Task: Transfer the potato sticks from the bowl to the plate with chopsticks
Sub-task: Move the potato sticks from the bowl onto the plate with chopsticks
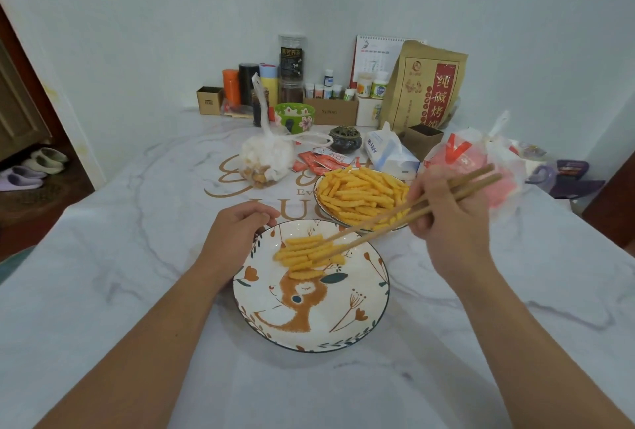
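Note:
A white plate (343, 329) painted with an orange deer lies in front of me, with a small heap of crinkled potato sticks (302, 255) on its far half. Just behind it to the right stands the bowl (318, 188), piled with several more potato sticks (360, 193). My right hand (446, 219) grips a pair of wooden chopsticks (395, 219); their tips reach down left onto the heap on the plate. My left hand (237, 227) holds the plate's left rim with curled fingers.
Behind the bowl lie a knotted plastic bag of snacks (264, 157), red sauce sachets (319, 160), a tissue pack (388, 150) and a red-and-white plastic bag (470, 160). Jars, bottles, boxes and a brown paper bag (426, 85) line the wall. The marble-patterned table (137, 291) spreads around the plate.

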`<state>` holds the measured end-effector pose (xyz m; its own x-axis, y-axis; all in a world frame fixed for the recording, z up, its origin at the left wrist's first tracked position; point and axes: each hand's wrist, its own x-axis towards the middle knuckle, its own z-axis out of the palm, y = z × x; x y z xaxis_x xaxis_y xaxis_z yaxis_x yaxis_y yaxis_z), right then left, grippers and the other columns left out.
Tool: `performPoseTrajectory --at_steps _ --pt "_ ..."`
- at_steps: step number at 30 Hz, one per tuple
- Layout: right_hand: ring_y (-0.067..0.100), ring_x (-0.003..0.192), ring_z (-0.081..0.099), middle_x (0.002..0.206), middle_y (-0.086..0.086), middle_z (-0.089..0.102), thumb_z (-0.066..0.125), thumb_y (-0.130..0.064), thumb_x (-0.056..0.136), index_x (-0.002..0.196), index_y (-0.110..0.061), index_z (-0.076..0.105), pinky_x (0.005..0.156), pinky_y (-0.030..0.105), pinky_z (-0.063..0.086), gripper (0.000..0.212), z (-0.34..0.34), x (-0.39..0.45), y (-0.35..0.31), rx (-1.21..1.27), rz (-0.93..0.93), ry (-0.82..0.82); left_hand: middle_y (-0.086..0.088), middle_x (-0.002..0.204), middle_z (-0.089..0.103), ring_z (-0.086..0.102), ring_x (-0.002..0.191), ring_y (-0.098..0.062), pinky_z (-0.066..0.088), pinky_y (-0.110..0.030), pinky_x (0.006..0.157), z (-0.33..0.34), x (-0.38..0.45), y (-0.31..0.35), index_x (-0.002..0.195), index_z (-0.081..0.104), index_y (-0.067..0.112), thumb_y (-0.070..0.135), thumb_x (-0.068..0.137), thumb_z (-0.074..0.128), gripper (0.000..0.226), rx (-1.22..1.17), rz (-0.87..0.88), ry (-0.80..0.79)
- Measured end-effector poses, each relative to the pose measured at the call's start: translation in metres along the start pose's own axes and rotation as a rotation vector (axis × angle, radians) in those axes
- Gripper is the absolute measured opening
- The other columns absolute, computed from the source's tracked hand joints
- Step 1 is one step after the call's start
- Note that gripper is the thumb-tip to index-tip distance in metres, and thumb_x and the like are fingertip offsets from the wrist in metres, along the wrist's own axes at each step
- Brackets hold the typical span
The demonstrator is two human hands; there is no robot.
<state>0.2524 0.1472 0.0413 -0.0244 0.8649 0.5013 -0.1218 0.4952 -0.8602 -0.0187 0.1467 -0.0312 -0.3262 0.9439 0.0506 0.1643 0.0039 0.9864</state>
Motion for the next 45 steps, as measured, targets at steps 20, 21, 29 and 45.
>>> performPoseTrajectory --at_steps 20,21,29,45 --pt "0.009 0.063 0.053 0.069 -0.008 0.059 0.045 -0.063 0.098 0.085 -0.025 0.069 0.058 0.026 0.042 0.047 -0.027 0.006 0.04 -0.343 -0.183 0.048 -0.001 0.092 0.076 0.069 0.08 -0.019 0.056 -0.039 0.077 -0.001 -0.011 0.008 0.088 0.078 0.023 0.009 0.099 0.055 0.029 0.104 0.024 0.188" --pt "0.011 0.064 0.054 0.07 -0.006 0.059 0.043 -0.066 0.098 0.086 -0.025 0.069 0.057 0.029 0.042 0.049 -0.027 0.006 0.041 -0.383 -0.204 0.037 -0.003 0.091 0.076 0.07 0.082 -0.022 0.057 -0.042 0.08 -0.002 -0.014 0.009 0.087 0.079 0.023 0.01 0.098 0.055 0.029 0.07 -0.001 0.187" --pt "0.008 0.073 0.056 0.077 -0.016 0.059 0.044 -0.042 0.106 0.091 -0.006 0.07 0.062 0.032 0.045 0.047 -0.023 0.005 0.057 -0.638 -0.413 -0.049 0.002 0.087 0.08 0.077 0.085 -0.027 0.06 -0.047 0.084 0.002 -0.03 0.012 0.091 0.08 0.023 0.013 0.102 0.053 0.031 0.055 -0.087 0.086" --pt "0.018 0.048 0.054 0.061 0.006 0.061 0.045 -0.031 0.108 0.082 -0.009 0.065 0.041 0.027 0.042 0.04 -0.031 0.007 0.043 -0.078 0.068 0.341 0.003 0.085 0.08 0.077 0.081 -0.025 0.059 -0.043 0.081 0.001 -0.03 0.014 0.09 0.08 0.023 0.011 0.102 0.054 0.031 0.033 -0.121 0.077"
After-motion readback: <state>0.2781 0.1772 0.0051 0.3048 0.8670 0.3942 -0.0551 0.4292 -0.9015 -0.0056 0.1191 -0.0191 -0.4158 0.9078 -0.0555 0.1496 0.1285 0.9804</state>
